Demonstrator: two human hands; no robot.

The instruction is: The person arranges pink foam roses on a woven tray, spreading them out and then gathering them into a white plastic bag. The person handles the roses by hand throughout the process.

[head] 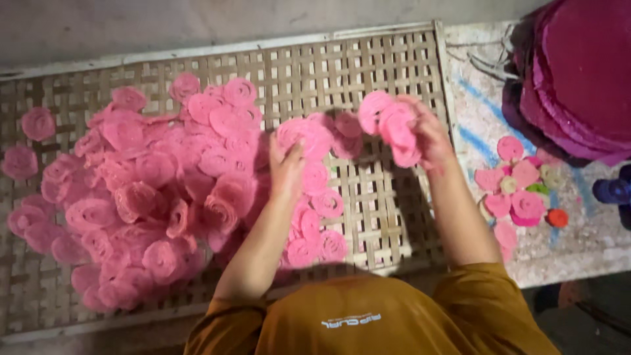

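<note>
A woven bamboo tray [368, 72] lies on the floor with a large heap of pink spiral discs [151, 190] spread over its left and middle. My left hand [286, 167] rests palm-down near the tray's centre and pinches one pink disc [305, 137] at its fingertips. My right hand [427, 135] is raised over the tray's right side and grips a small stack of pink discs [393, 125]. More pink discs [315, 223] lie beside my left forearm.
To the right of the tray, a painted mat [473, 125] carries a small cluster of pink, green and orange pieces [519, 190]. A stack of large dark magenta rounds [578, 72] fills the top right corner. A dark blue object [614, 190] sits at the right edge.
</note>
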